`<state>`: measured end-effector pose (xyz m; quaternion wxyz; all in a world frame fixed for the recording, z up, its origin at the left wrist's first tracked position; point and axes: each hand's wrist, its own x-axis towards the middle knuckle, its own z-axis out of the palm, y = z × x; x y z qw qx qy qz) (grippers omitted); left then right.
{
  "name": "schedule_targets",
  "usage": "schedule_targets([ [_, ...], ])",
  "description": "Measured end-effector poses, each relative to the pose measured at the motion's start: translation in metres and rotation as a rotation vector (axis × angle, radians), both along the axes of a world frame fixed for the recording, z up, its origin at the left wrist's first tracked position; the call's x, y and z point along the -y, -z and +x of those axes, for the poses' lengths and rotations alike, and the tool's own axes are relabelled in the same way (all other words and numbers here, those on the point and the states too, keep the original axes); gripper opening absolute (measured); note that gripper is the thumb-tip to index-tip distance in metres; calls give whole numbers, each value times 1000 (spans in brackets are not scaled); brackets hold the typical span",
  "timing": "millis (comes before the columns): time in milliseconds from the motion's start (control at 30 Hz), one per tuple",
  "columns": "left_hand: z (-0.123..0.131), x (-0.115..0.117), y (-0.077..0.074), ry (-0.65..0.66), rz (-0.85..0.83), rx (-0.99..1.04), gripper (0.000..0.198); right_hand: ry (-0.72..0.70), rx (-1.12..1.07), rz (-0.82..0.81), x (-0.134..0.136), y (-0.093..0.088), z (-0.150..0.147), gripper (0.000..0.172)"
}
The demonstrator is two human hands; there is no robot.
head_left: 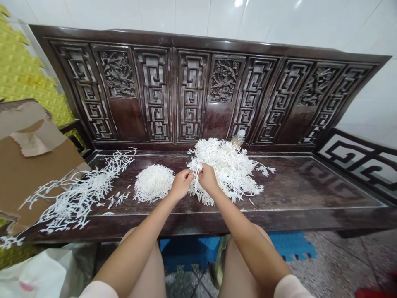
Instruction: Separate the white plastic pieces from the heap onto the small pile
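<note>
The left hand (181,184) and right hand (207,178) pinch the white tangle (226,169), and a hard tug could fling bits onto the small mound (153,183) beside it.

The view is taken from a camera worn on the person's head, angled forward and down. A carved wooden bench (279,186) is framed at close range across the full width, with a white tiled wall (310,20) beyond it. The left hand (181,184) and right hand (208,179) are caught near the centre, and the knees (145,273) at the bottom edge.
</note>
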<state>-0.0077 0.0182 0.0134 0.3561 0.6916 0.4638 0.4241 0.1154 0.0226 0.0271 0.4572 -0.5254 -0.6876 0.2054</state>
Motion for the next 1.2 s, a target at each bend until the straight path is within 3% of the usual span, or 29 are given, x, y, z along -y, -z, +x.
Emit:
schedule_targets([
  [167,0,-3,2,-1,48,28,18,72,75,107,6,-6,-7,17],
  [267,3,10,-8,-7,111,12,16,136,141,105,4,-3,-8,14],
  [400,13,35,-30,100,206,-47,20,365,121,-140,-14,9,16,15],
  [467,11,32,-33,126,147,-79,20,417,111,-298,-22,15,33,10],
  [567,-14,1,-19,-35,-72,-210,18,287,-19,-472,-23,19,47,11],
  [700,-73,-45,24,-391,-229,-435,20,-16,-234,-598,-9,11,40,24],
  [833,-106,-58,56,-563,-342,-598,24,-151,-225,-605,-5,8,32,30],
  [967,-100,-57,60,-620,-325,-642,34,-189,-112,-741,-9,20,32,16],
  [1067,-91,-57,54,-675,-254,-678,42,-306,-207,-870,-9,32,28,10],
  [1200,-87,-57,50,-617,-213,-682,47,-245,-295,-771,-11,40,16,12],
])
